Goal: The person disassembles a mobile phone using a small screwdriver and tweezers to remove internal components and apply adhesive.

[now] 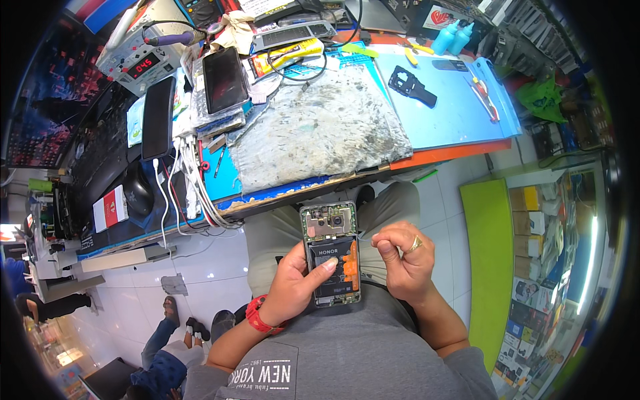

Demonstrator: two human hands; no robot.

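Observation:
An opened smartphone (325, 252) with its back cover off is held upright over my lap. Its black battery, an orange strip along the battery's right side and the circuit board with camera parts at the top lie bare. My left hand (291, 281) grips it from the left, the thumb resting on the battery. Just off the phone's upper right edge, my right hand (408, 263) is closed in a pinch. Something thin seems to stick out of the fingertips toward the phone, too small to name. A black phone inner cover (412, 87) lies on the light blue mat (427, 127).
The bench carries a stained grey cloth (320, 127), two dark phones (225, 80), a power supply (143, 67), white cables (190, 173), a mouse (138, 195), blue bottles (445, 39) and small hand tools (485, 99). A glass display case (553, 267) stands right. Another person (160, 373) is at lower left.

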